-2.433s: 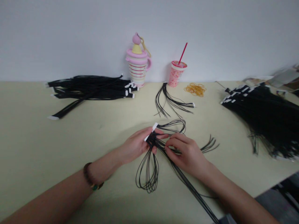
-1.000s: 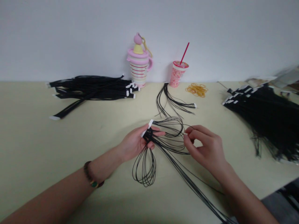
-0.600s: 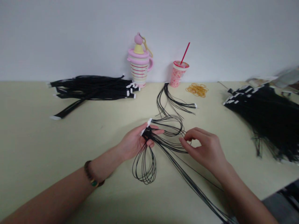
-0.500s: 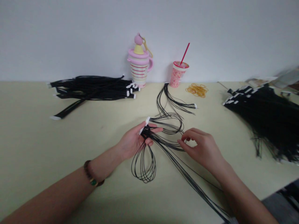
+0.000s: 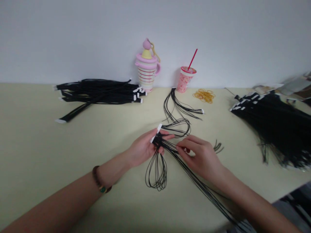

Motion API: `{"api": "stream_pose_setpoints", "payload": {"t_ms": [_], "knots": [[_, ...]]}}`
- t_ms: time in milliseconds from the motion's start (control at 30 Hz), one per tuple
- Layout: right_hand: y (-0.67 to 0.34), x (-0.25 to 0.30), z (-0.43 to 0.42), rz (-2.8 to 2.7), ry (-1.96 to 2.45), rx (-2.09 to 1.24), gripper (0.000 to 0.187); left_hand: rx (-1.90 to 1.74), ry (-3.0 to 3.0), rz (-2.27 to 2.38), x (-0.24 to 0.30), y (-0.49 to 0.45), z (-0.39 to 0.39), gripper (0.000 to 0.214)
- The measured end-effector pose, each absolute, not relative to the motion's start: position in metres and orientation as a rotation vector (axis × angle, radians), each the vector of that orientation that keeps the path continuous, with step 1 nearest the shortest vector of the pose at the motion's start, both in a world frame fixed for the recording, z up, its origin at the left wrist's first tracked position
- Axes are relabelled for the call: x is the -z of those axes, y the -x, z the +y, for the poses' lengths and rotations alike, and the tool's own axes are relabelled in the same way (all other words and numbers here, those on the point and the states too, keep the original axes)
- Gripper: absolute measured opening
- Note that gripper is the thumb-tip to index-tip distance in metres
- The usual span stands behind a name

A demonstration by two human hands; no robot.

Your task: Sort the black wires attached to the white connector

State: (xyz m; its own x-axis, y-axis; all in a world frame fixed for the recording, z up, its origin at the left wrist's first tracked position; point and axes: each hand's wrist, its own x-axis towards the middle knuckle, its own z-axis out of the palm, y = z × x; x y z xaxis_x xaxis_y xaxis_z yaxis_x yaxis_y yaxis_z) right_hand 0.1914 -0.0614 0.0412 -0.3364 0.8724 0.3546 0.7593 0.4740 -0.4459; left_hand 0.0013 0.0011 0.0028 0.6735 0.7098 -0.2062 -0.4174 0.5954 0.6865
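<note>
My left hand [image 5: 143,148] pinches a bundle of thin black wires [image 5: 157,168] near its white connector [image 5: 156,132], with loops hanging below the grip and more loops beyond it. My right hand [image 5: 199,156] is closed in a pinch on the same wires just right of the left hand. The long strands run from both hands toward the lower right. A second loose wire bundle [image 5: 175,105] with a white end lies behind, on the pale yellow table [image 5: 48,152].
A stack of black wire bundles [image 5: 97,94] lies at the back left, a larger heap [image 5: 274,123] at the right. A pink striped mug [image 5: 146,69], a pink cup with a red straw [image 5: 184,79] and yellow rubber bands [image 5: 204,95] stand by the wall.
My right hand has moved left from the outer loops to the wires close beside my left hand. The left hand has kept its grip near the connector.
</note>
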Motion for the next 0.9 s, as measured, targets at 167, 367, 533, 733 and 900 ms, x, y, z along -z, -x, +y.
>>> {"api": "stream_pose_setpoints", "payload": {"t_ms": [167, 367, 533, 733, 900], "knots": [[-0.172, -0.038, -0.050, -2.286, 1.219, -0.332, 0.017, -0.751, -0.692, 0.454, 0.003, -0.004, -0.001, 0.029], [-0.160, -0.035, -0.039, -2.266, 1.371, -0.303, 0.016, -0.802, -0.720, 0.422, 0.010, -0.006, -0.003, 0.028], [-0.160, -0.040, -0.037, -2.301, 1.384, -0.322, 0.019, -0.797, -0.748, 0.397, 0.011, -0.006, -0.003, 0.028], [-0.164, -0.048, -0.036, -2.405, 1.393, -0.335, 0.019, -0.785, -0.755, 0.447, 0.013, -0.008, -0.003, 0.025], [-0.167, -0.053, -0.037, -2.354, 1.458, -0.456, 0.018, -0.800, -0.723, 0.511, 0.009, -0.008, -0.003, 0.026]]}}
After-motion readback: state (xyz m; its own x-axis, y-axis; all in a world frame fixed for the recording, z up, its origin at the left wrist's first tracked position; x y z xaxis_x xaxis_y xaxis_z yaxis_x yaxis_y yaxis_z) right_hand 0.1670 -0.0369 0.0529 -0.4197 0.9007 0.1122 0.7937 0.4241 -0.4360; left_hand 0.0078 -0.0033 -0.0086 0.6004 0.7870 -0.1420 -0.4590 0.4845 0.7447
